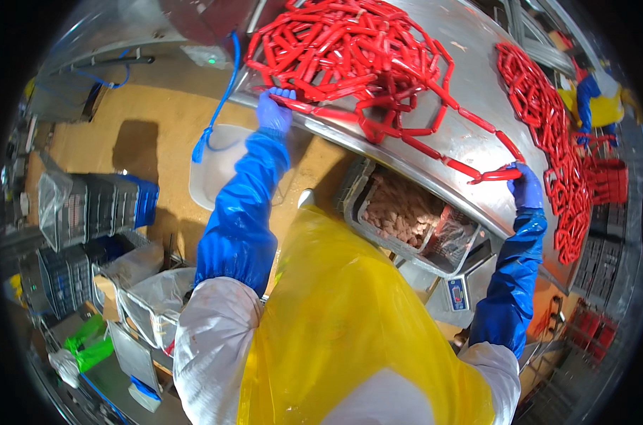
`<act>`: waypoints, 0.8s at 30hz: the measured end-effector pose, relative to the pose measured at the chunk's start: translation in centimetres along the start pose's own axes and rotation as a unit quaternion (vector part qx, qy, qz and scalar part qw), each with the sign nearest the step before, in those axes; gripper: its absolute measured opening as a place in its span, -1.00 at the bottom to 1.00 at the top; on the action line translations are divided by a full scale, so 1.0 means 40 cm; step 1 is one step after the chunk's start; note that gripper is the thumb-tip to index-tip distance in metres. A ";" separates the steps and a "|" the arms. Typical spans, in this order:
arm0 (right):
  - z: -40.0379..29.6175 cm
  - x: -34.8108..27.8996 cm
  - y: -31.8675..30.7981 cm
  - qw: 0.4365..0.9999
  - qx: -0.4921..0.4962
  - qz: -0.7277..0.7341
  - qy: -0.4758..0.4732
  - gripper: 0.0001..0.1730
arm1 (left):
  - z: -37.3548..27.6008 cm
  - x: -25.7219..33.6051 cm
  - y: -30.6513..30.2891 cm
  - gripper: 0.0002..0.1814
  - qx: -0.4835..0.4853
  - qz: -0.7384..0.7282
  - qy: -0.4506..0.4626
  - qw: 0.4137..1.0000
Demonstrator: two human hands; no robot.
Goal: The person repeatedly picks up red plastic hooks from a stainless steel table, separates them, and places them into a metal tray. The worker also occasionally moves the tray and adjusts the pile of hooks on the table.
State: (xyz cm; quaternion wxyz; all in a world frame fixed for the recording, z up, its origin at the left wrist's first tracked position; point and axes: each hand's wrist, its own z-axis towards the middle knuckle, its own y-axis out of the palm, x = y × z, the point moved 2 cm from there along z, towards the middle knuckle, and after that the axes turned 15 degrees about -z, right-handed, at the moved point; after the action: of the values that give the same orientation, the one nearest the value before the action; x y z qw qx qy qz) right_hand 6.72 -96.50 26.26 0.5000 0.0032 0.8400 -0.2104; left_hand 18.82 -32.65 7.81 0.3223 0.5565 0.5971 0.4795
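Note:
Linked sausages in red casings lie heaped on a stainless steel table before me. At the table's near left edge, my left hand, in a purple glove, is closed around a red link at the heap's side. My right hand, gloved the same way, grips a link of a strand on the right part of the table. Between the hands, the strand of links runs along the steel, joined to the heap. A second long pile of red links lies along the table's far right side.
Below the table edge, a grey crate holds pale pinkish pieces, beside a digital scale. A whitish tub stands on the floor under my left arm. Stacked crates are at left. Another person in yellow and blue is at far right.

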 end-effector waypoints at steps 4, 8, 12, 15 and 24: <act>-0.146 -0.082 -0.169 0.995 0.064 -0.070 -0.040 -0.73 | -0.052 -0.219 0.031 -0.85 -0.006 -0.019 -0.119 0.993; -0.289 -0.141 -0.332 0.987 0.125 -0.073 -0.066 -0.74 | -0.121 -0.461 0.071 -0.82 -0.019 0.066 -0.196 0.978; -0.359 -0.153 -0.407 0.984 0.151 -0.074 -0.056 -0.74 | -0.216 -0.653 0.032 -0.82 -0.001 0.029 -0.301 0.953; -0.471 -0.124 -0.458 0.982 0.180 -0.051 -0.034 -0.72 | -0.283 -0.797 0.015 -0.82 -0.016 0.088 -0.346 0.934; -0.613 -0.045 -0.570 0.974 0.223 0.043 -0.021 -0.71 | -0.379 -1.112 -0.045 -0.76 -0.090 0.080 -0.553 0.825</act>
State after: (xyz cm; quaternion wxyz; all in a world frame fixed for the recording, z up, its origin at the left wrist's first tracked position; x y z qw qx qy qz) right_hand -17.86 -108.15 45.82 0.5130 0.1467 0.7603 -0.3704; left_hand 11.96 -79.06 4.57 0.6074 0.7428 0.2266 0.1673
